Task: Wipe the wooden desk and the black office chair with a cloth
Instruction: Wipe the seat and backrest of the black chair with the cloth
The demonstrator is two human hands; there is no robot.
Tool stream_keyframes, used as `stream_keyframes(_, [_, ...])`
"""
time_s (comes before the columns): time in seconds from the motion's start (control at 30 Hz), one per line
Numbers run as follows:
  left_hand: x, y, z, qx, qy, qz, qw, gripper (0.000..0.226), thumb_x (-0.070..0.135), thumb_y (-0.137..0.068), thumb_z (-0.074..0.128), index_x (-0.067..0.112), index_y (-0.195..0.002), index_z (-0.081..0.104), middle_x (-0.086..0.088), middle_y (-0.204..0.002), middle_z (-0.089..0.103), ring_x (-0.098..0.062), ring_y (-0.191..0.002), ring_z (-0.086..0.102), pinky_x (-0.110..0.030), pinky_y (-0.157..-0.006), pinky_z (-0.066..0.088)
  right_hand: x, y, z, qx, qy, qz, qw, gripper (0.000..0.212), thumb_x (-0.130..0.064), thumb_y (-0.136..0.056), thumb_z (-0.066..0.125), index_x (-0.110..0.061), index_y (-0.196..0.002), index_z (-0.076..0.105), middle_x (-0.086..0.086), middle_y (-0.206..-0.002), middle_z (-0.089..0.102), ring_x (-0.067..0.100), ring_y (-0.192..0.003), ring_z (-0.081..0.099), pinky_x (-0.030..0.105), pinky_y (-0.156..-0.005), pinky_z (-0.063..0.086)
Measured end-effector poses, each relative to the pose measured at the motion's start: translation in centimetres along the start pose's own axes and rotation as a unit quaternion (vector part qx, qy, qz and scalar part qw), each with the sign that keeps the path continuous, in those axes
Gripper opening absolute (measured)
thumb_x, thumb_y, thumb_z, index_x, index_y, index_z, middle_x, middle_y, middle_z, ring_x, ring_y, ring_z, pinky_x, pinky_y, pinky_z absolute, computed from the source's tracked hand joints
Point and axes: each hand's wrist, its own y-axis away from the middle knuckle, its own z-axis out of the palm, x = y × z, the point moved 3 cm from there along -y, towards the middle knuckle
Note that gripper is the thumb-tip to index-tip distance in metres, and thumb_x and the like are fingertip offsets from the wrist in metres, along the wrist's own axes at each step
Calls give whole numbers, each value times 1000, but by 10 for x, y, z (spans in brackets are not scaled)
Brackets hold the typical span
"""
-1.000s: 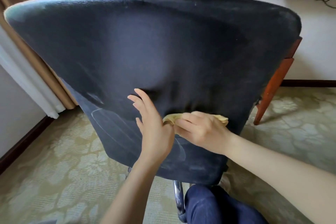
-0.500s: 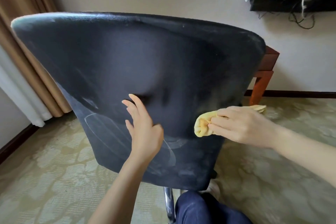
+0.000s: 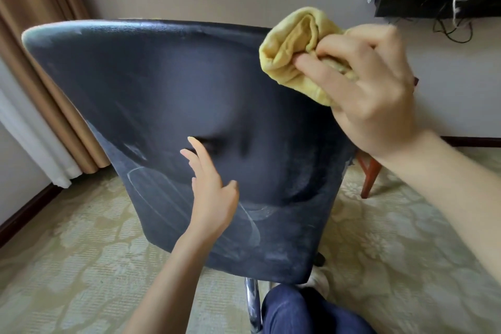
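So the black office chair (image 3: pixel 176 122) is turned with the back of its backrest facing the person, which makes sense if you want to get at that dusty rear panel. You can see pale smear arcs low down, so the surface looks far from clean. The left hand (image 3: pixel 211 198) is flat against the lower backrest, fingers spread, probably just bracing it so the chair doesn't swivel or roll on the carpet (image 3: pixel 81 252). The right hand (image 3: pixel 371 84) has the yellow cloth (image 3: pixel 292 54) bunched up and pinched in its fingers, up by the top right corner, likely lining up a stroke along the upper edge. The wooden table is mostly hidden; only a reddish leg (image 3: pixel 370 176) peeks out behind the chair.
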Motion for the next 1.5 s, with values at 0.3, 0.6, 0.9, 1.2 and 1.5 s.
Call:
stream_keyframes(0.3, [0,-9,11,16,2,-1,1000,100,-10,-85,42,29,-142,-31,-7,-151,-36,-23,-142,-22,-49,-117,9,-49,82,29,-117,-77,-28,990,16,-10,-93,62,-7,-102,74,9,-94,72,23,-95,52,34,-77,53])
stream_keyframes(0.6, [4,-7,19,14,-11,-13,1000,98,-11,-83,39,23,-143,-30,-15,-150,-34,-30,-143,-20,-43,-117,-3,-76,167,15,-328,-231,-97,911,24,-6,-92,51,-10,-88,75,4,-89,70,19,-82,67,30,-71,57])
stream_keyframes(0.9, [6,-7,13,49,-13,-33,998,96,-12,-78,36,18,-147,-23,-18,-154,-23,-24,-144,-15,-40,-114,-8,-18,133,-15,-306,-201,-124,922,13,-6,-86,66,-3,-96,74,10,-93,71,26,-88,62,35,-74,57])
stream_keyframes(1.2, [-1,-13,-7,51,-14,-48,997,95,-9,-83,42,23,-148,-19,-11,-156,-22,-26,-145,-14,-43,-116,-5,7,46,-28,-158,-86,-101,978,14,0,-89,65,0,-100,74,14,-90,71,27,-86,51,35,-74,53])
stream_keyframes(1.5, [-2,13,25,48,47,-4,998,99,-12,-83,40,33,-144,-24,-5,-154,-29,-15,-144,-15,-51,-116,12,-61,62,-3,-174,-93,41,980,20,-2,-96,53,-2,-95,73,12,-86,68,27,-78,63,36,-69,54])
